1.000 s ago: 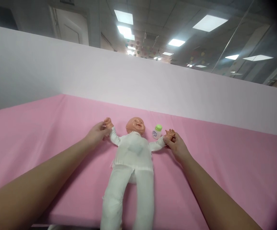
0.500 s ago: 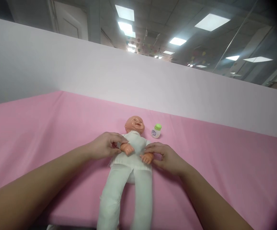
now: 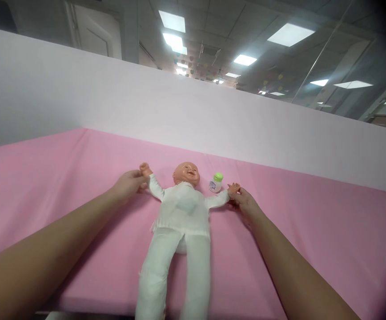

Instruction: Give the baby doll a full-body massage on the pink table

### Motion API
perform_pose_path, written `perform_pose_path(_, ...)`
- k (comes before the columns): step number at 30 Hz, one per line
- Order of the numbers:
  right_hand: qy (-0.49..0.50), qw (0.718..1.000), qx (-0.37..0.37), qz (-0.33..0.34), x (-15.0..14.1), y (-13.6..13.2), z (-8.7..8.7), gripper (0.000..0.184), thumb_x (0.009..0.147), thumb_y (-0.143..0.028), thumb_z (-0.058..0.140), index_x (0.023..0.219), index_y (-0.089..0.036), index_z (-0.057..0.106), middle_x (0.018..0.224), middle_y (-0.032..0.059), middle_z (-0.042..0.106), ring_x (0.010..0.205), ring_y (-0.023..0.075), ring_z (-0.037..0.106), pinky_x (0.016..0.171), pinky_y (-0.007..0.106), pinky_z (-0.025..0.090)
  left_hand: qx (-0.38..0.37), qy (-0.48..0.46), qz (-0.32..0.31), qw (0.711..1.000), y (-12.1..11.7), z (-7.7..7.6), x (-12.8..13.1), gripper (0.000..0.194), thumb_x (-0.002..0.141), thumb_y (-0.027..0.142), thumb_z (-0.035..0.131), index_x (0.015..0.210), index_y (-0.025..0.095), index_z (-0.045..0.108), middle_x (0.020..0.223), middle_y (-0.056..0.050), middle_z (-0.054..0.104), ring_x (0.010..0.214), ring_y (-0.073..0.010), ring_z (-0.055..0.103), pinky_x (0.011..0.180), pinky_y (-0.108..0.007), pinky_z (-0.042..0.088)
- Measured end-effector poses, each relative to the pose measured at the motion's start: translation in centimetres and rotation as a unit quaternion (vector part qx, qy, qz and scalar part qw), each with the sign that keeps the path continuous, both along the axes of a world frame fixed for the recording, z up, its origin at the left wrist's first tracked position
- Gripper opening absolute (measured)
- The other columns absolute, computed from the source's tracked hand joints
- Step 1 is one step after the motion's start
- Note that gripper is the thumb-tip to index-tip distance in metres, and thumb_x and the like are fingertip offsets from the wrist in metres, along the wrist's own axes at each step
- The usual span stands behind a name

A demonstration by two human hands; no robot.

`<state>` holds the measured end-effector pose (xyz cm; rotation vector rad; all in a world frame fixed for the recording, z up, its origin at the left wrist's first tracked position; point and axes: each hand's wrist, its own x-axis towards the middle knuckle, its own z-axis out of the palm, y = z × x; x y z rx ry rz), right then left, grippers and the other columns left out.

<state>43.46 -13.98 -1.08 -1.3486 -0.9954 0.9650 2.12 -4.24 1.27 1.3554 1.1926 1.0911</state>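
Observation:
A baby doll [image 3: 179,213] in a white suit lies on its back on the pink sheet [image 3: 313,231], head away from me, arms spread wide. My left hand [image 3: 128,184] is closed round the doll's wrist on the left side. My right hand [image 3: 244,202] pinches the doll's other hand on the right. A small white bottle with a green cap [image 3: 216,182] stands just beside the doll's head, close to my right hand.
A white partition wall [image 3: 179,106] runs along the far edge of the pink surface. The near edge of the pink surface lies under the doll's legs. Ceiling lights and a door show above the partition.
Half a second ago both hands held the doll's arms folded over its chest. Now they have pulled the arms out wide to the sides, as they were one second ago.

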Motion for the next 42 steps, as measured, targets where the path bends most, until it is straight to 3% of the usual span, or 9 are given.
perform_pose_path(5, -0.049, 0.996, -0.077, 0.023, 0.8, -0.2, -0.7, 0.057, 0.075, -0.033, 0.083, 0.125, -0.016, 0.062, 0.084, 0.0052, 0.071, 0.064, 0.0166, 0.066, 0.050, 0.025, 0.053, -0.041, 0.043, 0.005, 0.998, 1.5, -1.6, -0.9, 0.035, 0.067, 0.040, 0.082, 0.086, 0.015, 0.066, 0.072, -0.008, 0.071, 0.063, -0.0211, 0.067, 0.055, -0.029, 0.049)
perform_pose_path(12, -0.041, 0.998, 0.025, 0.046, -0.6, -0.6, 0.4, 0.073, 0.078, -0.045, 0.084, 0.140, -0.027, 0.049, 0.122, 0.0088, 0.072, 0.089, 0.0230, 0.073, 0.071, 0.035, 0.063, 0.122, 0.085, -0.080, 0.986, -0.6, -0.5, 0.2, 0.041, 0.079, 0.047, 0.075, 0.107, 0.017, 0.067, 0.096, -0.008, 0.074, 0.088, -0.0265, 0.073, 0.077, -0.037, 0.057)
perform_pose_path(17, -0.102, 0.971, 0.129, 0.173, -3.8, -2.1, 1.2, 0.047, 0.075, -0.034, 0.087, 0.117, -0.026, 0.068, 0.131, 0.0077, 0.069, 0.110, 0.0269, 0.069, 0.091, 0.041, 0.059, 0.229, 0.174, -0.204, 0.936, -3.4, 1.0, 1.6, 0.042, 0.081, 0.041, 0.075, 0.120, 0.024, 0.072, 0.111, -0.006, 0.074, 0.096, -0.0234, 0.069, 0.084, -0.034, 0.055)
perform_pose_path(21, -0.245, 0.917, 0.146, 0.279, -5.8, -3.6, 1.9, 0.032, 0.084, -0.029, 0.080, 0.116, -0.030, 0.075, 0.122, 0.0055, 0.073, 0.108, 0.0252, 0.069, 0.097, 0.043, 0.056, 0.279, 0.254, -0.292, 0.879, -4.5, 1.5, 2.2, 0.041, 0.078, 0.031, 0.077, 0.119, 0.030, 0.077, 0.119, -0.005, 0.073, 0.106, -0.0239, 0.067, 0.091, -0.034, 0.054)
perform_pose_path(27, -0.304, 0.893, 0.152, 0.295, -6.0, -4.0, 2.4, 0.034, 0.087, -0.031, 0.076, 0.121, -0.034, 0.076, 0.129, 0.0042, 0.070, 0.118, 0.0257, 0.066, 0.104, 0.044, 0.055, 0.295, 0.274, -0.319, 0.858, -4.4, 1.5, 2.2, 0.041, 0.079, 0.026, 0.075, 0.120, 0.031, 0.077, 0.127, -0.004, 0.072, 0.118, -0.0246, 0.064, 0.093, -0.032, 0.054)
perform_pose_path(32, -0.325, 0.895, 0.165, 0.257, -6.2, -3.8, 2.2, 0.034, 0.087, -0.037, 0.077, 0.121, -0.035, 0.076, 0.123, 0.0044, 0.073, 0.111, 0.0264, 0.067, 0.099, 0.045, 0.055, 0.288, 0.278, -0.283, 0.872, -4.9, 1.6, 2.4, 0.040, 0.079, 0.029, 0.074, 0.120, 0.030, 0.076, 0.117, -0.003, 0.074, 0.104, -0.0232, 0.067, 0.086, -0.031, 0.053)
perform_pose_path(36, -0.231, 0.949, 0.135, 0.169, -5.1, -2.7, 1.4, 0.041, 0.085, -0.040, 0.078, 0.125, -0.029, 0.072, 0.118, 0.0060, 0.075, 0.099, 0.0246, 0.069, 0.087, 0.040, 0.057, 0.236, 0.209, -0.208, 0.926, -3.8, 0.9, 2.2, 0.039, 0.084, 0.037, 0.072, 0.121, 0.027, 0.073, 0.108, -0.003, 0.075, 0.090, -0.0209, 0.068, 0.079, -0.031, 0.053)
perform_pose_path(39, -0.111, 0.979, 0.148, 0.088, -3.5, -1.4, 0.7, 0.052, 0.082, -0.044, 0.080, 0.128, -0.024, 0.066, 0.119, 0.0082, 0.074, 0.104, 0.0260, 0.069, 0.089, 0.041, 0.058, 0.157, 0.090, -0.117, 0.976, -2.3, 0.2, 1.8, 0.039, 0.084, 0.043, 0.073, 0.117, 0.022, 0.070, 0.103, -0.006, 0.074, 0.091, -0.0233, 0.070, 0.078, -0.034, 0.055)
perform_pose_path(42, -0.011, 0.993, 0.116, 0.028, -1.9, -0.5, 0.2, 0.056, 0.084, -0.046, 0.078, 0.134, -0.027, 0.060, 0.120, 0.0067, 0.072, 0.099, 0.0231, 0.070, 0.085, 0.038, 0.061, 0.034, 0.000, -0.048, 0.998, -1.1, 0.0, 1.1, 0.039, 0.079, 0.047, 0.077, 0.103, 0.017, 0.069, 0.091, -0.007, 0.074, 0.085, -0.0245, 0.072, 0.077, -0.037, 0.058)
